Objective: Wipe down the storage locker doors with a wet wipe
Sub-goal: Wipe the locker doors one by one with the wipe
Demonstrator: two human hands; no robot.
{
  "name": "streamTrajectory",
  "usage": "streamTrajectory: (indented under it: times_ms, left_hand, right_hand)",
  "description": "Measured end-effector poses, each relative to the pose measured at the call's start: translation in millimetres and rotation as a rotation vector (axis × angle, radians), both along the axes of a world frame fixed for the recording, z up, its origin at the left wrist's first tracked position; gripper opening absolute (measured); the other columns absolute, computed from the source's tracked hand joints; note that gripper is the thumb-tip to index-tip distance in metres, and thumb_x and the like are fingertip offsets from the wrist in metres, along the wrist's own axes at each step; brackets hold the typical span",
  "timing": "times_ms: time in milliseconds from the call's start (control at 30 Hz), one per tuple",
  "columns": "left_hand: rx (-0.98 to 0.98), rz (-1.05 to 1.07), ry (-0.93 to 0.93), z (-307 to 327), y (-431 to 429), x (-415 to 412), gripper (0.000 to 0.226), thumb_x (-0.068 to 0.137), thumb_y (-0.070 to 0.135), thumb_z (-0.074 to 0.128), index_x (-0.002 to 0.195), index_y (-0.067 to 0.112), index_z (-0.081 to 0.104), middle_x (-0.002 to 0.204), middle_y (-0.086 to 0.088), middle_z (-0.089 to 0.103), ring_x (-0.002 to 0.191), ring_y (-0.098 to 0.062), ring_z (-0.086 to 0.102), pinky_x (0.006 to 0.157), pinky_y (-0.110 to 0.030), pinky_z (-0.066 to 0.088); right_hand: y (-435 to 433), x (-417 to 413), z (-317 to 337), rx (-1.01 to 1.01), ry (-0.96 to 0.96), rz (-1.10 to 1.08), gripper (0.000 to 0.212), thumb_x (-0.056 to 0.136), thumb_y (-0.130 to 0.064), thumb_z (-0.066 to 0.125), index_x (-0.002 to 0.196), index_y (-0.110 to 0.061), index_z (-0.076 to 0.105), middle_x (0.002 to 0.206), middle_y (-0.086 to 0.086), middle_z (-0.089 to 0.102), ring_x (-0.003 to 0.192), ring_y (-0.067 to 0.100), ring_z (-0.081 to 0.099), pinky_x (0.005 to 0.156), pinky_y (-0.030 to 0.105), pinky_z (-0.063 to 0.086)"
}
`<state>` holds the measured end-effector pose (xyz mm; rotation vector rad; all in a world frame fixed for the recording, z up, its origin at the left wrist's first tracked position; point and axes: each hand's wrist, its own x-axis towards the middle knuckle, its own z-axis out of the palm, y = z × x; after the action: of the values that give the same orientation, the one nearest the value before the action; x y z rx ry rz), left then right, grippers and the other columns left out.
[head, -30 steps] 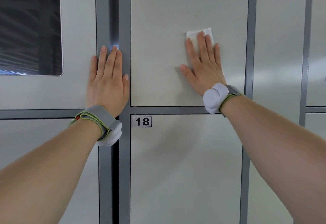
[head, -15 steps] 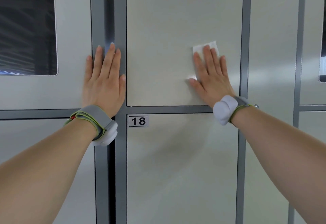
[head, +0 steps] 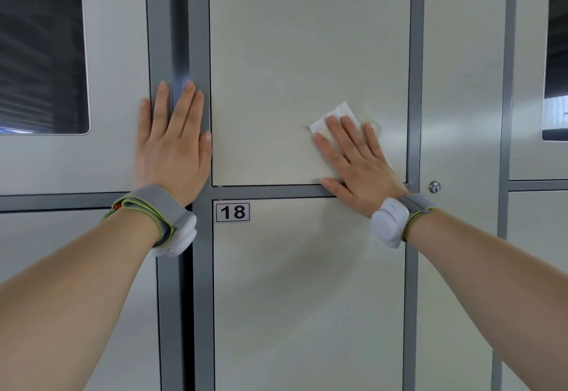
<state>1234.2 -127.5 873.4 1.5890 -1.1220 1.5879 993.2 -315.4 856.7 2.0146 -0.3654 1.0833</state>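
A wall of pale, smooth lockers in a gray metal frame [head: 199, 21] fills the view, all flat panels and straight edges. Closest in, two bare forearms reach forward, each with a gray, green-edged fabric wristband [head: 153, 209] that carries a rounded white pod. The left hand [head: 173, 144] lies flat on the frame upright and the edge of the neighbouring door, its fingers straight, close together and pointing up; it holds nothing. The right hand [head: 359, 169] is also flat, its fingers straight and slightly spread. It presses the wet wipe [head: 338, 113] against the lower right part of the upper door [head: 307, 52], and its thumb reaches over the crossbar beneath. The wipe is a thin white rectangle, slightly crumpled. It is tilted, and one corner pokes up and to the right past the fingertips. Its long axis seems to run along the hand, from upper left to lower right, though most of it is hidden. Below the crossbar, the lower door [head: 307, 298] has a small black-on-white label [head: 232, 212] reading 18. A round metal lock [head: 434, 187] sits just right of the hand. Dark glossy panels [head: 40, 46] with rounded corners are set in the outer doors.
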Motion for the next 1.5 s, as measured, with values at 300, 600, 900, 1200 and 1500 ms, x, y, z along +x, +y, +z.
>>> streamTrajectory:
  times_ms: [300, 600, 900, 1200, 1500]
  left_hand:
    - [-0.007, 0.017, -0.004, -2, 0, -1, 0.056, 0.097, 0.029, 0.024, 0.145, 0.003, 0.030, 0.154, -0.008, 0.027, 0.142, -0.038, 0.018, 0.117, -0.047, 0.006]
    - [-0.025, -0.045, 0.041, 1, 1, -5, 0.056, 0.095, 0.030, 0.025, 0.143, 0.003, 0.035, 0.153, -0.008, 0.030, 0.142, -0.037, 0.019, 0.116, -0.046, 0.005]
    - [-0.091, -0.113, 0.093, 30, -18, -37, 0.062, 0.093, 0.029, 0.021, 0.146, -0.003, 0.022, 0.156, -0.016, 0.016, 0.145, -0.032, 0.009, 0.117, -0.040, -0.005]
    - [-0.095, -0.068, 0.142, 28, -34, -37, 0.064, 0.093, 0.029, 0.022, 0.147, -0.005, 0.015, 0.156, -0.018, 0.013, 0.145, -0.033, 0.008, 0.118, -0.045, -0.001]
    - [-0.097, -0.040, 0.136, 28, -34, -38, 0.064, 0.093, 0.027, 0.021, 0.147, -0.004, 0.012, 0.157, -0.018, 0.011, 0.145, -0.033, 0.007, 0.118, -0.045, -0.001]
  right_hand:
    - [9, 15, 41, 0.253, -0.287, -0.007, 0.072, 0.090, -0.060, 0.008, 0.150, -0.021, 0.000, 0.159, 0.009, -0.006, 0.145, 0.027, -0.010, 0.114, 0.042, -0.016]
    - [-2, 1, -5, 0.091, -0.065, -0.018, 0.068, 0.096, -0.059, 0.008, 0.150, -0.019, 0.009, 0.158, 0.012, 0.007, 0.145, 0.030, 0.000, 0.115, 0.051, -0.002]
    - [2, 8, 37, 0.292, -0.310, -0.035, 0.074, 0.089, -0.061, 0.005, 0.150, -0.020, -0.001, 0.158, 0.010, -0.008, 0.145, 0.026, -0.012, 0.113, 0.046, -0.016]
    - [-10, -6, 13, 0.195, -0.206, 0.042, 0.069, 0.095, -0.059, 0.007, 0.151, -0.020, 0.006, 0.158, 0.005, -0.006, 0.145, 0.022, -0.010, 0.114, 0.042, -0.016]
    - [-5, 5, 51, 0.285, -0.345, 0.001, 0.074, 0.088, -0.060, 0.005, 0.151, -0.021, 0.001, 0.158, 0.009, -0.008, 0.145, 0.026, -0.011, 0.110, 0.038, -0.022]
